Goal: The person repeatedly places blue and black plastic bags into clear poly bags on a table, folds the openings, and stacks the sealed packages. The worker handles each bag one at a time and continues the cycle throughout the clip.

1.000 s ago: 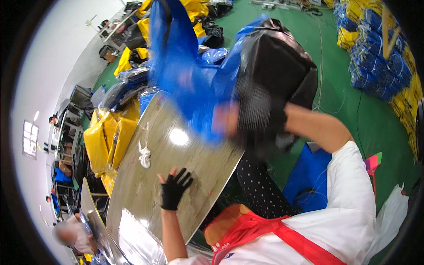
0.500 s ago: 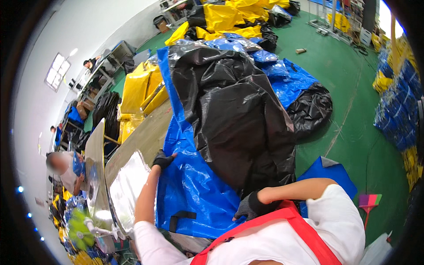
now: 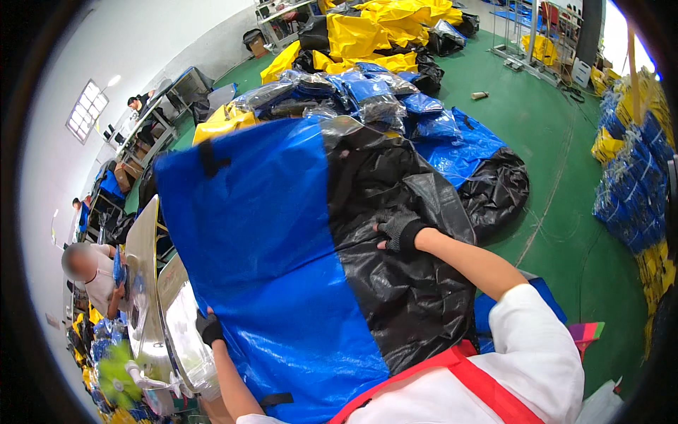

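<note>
A large blue-and-black tarpaulin sheet (image 3: 275, 233) spreads in front of me, blue on the left and black on the right. It has a dark strap (image 3: 210, 160) near its far left corner and another at its near edge. My left hand (image 3: 210, 328), in a fingerless black glove, is closed at the sheet's left edge, its fingers partly hidden. On the creased black part lies my right hand (image 3: 400, 230), gloved the same way, fingers apart and nothing held.
Folded plastic-wrapped bundles (image 3: 381, 99) and yellow sheets (image 3: 360, 35) pile up beyond. A shiny-topped table (image 3: 146, 283) and a green fan (image 3: 116, 374) stand left, near a seated person (image 3: 102, 275). Blue and yellow bundles (image 3: 628, 184) are stacked right on the green floor.
The blue part has been unfolded and spread left, covering the worktop. My left hand has moved left and nearer with the edge; my right hand has moved forward onto the black part.
</note>
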A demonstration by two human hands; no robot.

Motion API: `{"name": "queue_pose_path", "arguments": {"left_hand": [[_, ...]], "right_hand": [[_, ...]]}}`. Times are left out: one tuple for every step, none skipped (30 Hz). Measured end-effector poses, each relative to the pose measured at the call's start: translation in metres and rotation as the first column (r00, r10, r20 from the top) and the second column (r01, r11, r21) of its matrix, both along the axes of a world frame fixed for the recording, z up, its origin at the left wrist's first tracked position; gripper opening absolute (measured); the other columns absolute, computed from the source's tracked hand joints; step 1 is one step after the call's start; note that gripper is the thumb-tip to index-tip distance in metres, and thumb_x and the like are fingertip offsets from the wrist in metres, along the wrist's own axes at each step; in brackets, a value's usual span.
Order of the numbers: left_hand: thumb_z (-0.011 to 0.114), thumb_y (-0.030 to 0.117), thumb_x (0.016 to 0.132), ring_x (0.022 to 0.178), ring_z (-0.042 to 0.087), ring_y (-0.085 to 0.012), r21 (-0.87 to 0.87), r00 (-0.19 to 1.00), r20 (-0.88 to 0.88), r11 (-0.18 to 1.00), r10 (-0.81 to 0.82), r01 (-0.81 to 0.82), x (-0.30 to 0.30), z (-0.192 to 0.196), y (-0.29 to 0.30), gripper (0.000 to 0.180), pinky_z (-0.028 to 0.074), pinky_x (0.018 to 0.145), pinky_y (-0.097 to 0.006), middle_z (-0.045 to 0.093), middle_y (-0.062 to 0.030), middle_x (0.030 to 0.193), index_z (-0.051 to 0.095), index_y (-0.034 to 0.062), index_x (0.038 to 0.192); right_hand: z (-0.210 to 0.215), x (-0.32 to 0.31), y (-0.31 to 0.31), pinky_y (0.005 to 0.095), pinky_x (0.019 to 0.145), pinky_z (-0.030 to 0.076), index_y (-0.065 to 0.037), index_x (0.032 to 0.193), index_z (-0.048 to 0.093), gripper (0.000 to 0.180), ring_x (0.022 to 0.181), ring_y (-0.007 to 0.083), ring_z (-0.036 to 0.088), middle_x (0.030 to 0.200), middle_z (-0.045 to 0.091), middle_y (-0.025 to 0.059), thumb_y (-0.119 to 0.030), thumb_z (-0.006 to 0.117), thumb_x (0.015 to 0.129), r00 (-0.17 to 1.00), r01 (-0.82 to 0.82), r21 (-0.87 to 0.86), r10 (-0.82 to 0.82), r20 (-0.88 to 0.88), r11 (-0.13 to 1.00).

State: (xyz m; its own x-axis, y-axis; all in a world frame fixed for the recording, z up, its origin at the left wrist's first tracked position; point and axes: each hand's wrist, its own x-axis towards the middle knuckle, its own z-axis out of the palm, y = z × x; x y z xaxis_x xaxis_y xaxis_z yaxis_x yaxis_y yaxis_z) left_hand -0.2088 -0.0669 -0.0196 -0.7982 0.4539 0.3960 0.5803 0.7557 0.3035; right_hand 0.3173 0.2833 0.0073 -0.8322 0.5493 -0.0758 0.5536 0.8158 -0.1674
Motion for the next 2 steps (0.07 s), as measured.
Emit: {"name": "queue_pose_path", "arguments": {"left_hand": [[0.050,0.045,0.088,0.097,0.057,-0.0424,-0.116,0.977,-0.099,0.973,0.188,-0.199,-0.019,-0.021,-0.021,0.055,0.044,0.088,-0.048,0.061,-0.0255,0.105,0.052,0.0029,0.123],[0.052,0.045,0.086,0.111,0.051,-0.0413,-0.286,0.878,0.290,0.910,0.382,-0.301,0.047,0.019,0.019,0.059,0.040,0.095,-0.046,0.056,-0.0262,0.117,0.048,0.0030,0.127]], "right_hand": [[0.005,-0.009,0.020,0.0459,0.100,0.035,-0.007,0.114,0.057,0.051,0.117,0.0314,0.047,0.124,0.051,0.0170,-0.046,0.058,0.081,0.957,0.015,-0.133,-0.053,-0.285,0.991],[-0.001,-0.009,0.029,0.0459,0.100,0.035,-0.007,0.114,0.057,0.051,0.117,0.0314,0.047,0.124,0.051,0.0170,-0.046,0.058,0.081,0.962,0.033,-0.136,-0.068,-0.264,0.990]]}}
